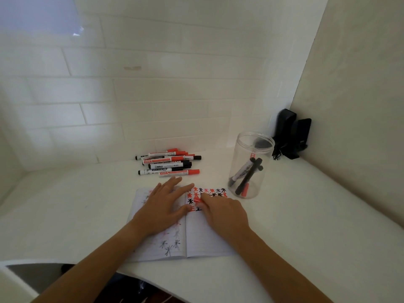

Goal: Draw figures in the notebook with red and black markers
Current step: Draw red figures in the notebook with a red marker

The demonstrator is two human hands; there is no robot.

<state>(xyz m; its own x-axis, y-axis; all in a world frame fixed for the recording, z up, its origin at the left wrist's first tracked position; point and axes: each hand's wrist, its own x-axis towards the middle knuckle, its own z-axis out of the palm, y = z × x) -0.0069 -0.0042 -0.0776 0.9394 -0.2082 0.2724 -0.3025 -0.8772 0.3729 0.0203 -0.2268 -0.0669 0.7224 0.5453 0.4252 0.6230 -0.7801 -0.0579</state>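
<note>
2 hands worked the open notebook (pixel 203 239) near the desk's front edge: the left hand (pixel 162 206) lay spread flat, the right hand (pixel 225 212) pinched a red marker (pixel 197 200).

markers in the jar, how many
3 as far as I can tell, in the clear jar: a white-barrelled marker, a black marker, a red one at the bottom. Overlap may hide others.

Markers (pixel 168 164) behind notebook (pixel 205 241), jar (pixel 249 167) right.
</note>
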